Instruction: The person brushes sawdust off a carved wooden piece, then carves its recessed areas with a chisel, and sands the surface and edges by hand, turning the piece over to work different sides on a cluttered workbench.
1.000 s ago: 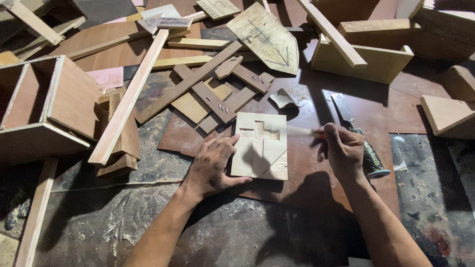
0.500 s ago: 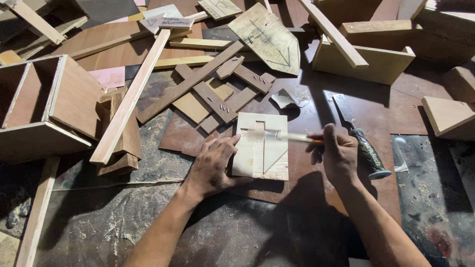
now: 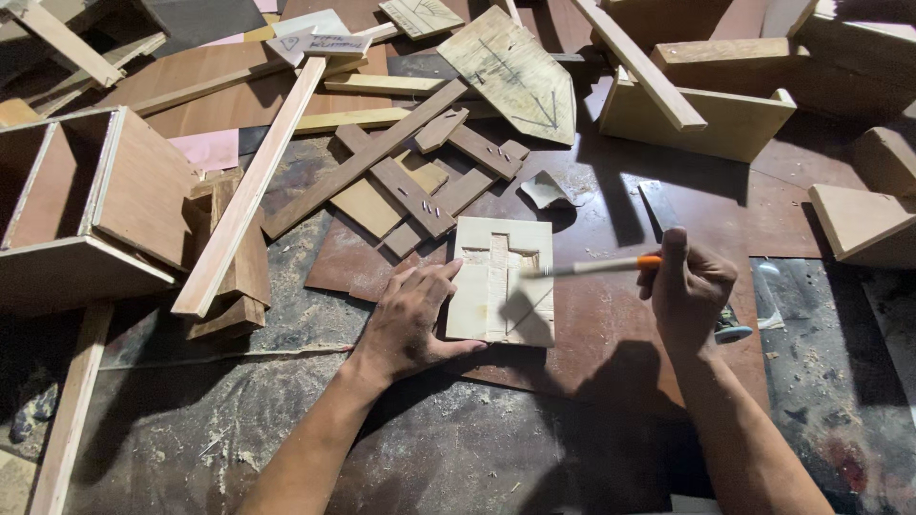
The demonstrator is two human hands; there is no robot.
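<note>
Two hands: both work at a pale wooden block point(image 3: 503, 279) lying flat on the tabletop point(image 3: 191, 439).
Left hand: the left hand point(image 3: 408, 319) lies spread and flat, fingers point(image 3: 420, 282) released, palm pressing the block's left edge; it pins rather than clasps.
Right hand: the right hand point(image 3: 689, 286) is clenched around a thin tool with an orange collar point(image 3: 596, 268), whose pale tip points left over the block.
Block: squarish, light softwood, with a cross-shaped recess cut into its face; the cut looks rough and splintery, the rest smooth.
Risk, slip: I judge the tool could skid off the recess toward the left hand, since the tip points at the fingers beside the block.
Risk, shift: held by flat pressure alone, the block might slide on the dusty sheet beneath.
Risk, split: thin walls around the recess could chip if levered hard.
Tabletop: dark, scuffed, strewn with sawdust; a rust-brown sheet point(image 3: 611, 334) lies under the block.
Left side: an open plywood box point(image 3: 86, 205) and a long pale batten point(image 3: 250, 191).
Middle distance: crossed brown slats point(image 3: 410, 191), stapled together.
Far: a pointed board with pencil lines point(image 3: 515, 72) and a pale wooden tray point(image 3: 706, 119), edges square.
</note>
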